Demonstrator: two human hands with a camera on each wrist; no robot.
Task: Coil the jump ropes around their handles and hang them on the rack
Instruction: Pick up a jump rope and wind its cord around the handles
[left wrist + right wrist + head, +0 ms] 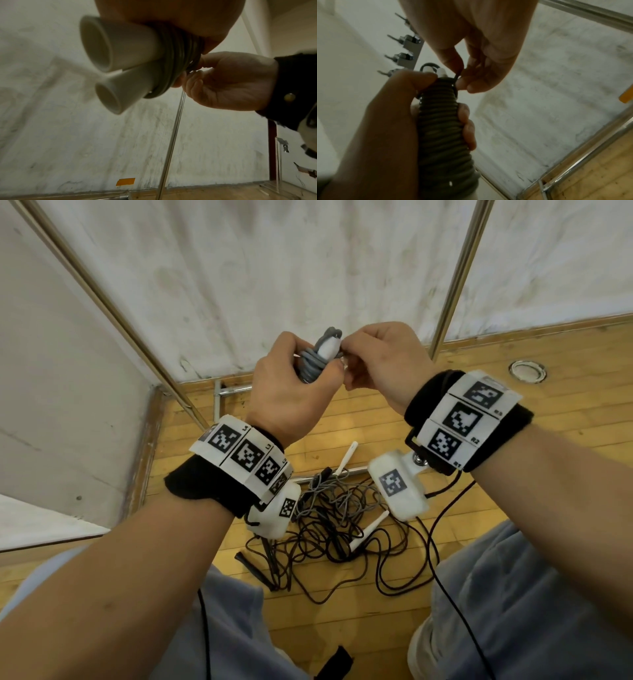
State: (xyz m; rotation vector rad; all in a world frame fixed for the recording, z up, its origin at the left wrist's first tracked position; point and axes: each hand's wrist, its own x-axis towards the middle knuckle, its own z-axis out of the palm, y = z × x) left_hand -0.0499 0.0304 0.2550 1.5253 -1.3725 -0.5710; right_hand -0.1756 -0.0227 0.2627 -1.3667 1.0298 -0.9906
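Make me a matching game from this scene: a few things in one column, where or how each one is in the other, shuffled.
Things:
1. gray rope
2. left hand
3. right hand
4. tangled ropes

States:
A. pinches the rope's end loop
B. lying on the wooden floor
C. coiled around two white handles
D. grips the coiled bundle

Pairs: 1-C, 2-D, 3-A, 4-B

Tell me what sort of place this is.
Probably a gym or sports hall corner, though that is a guess. The floor is wooden strip boards, jump ropes lie tangled on it, and a metal rack with hooks stands against a bare scuffed wall.
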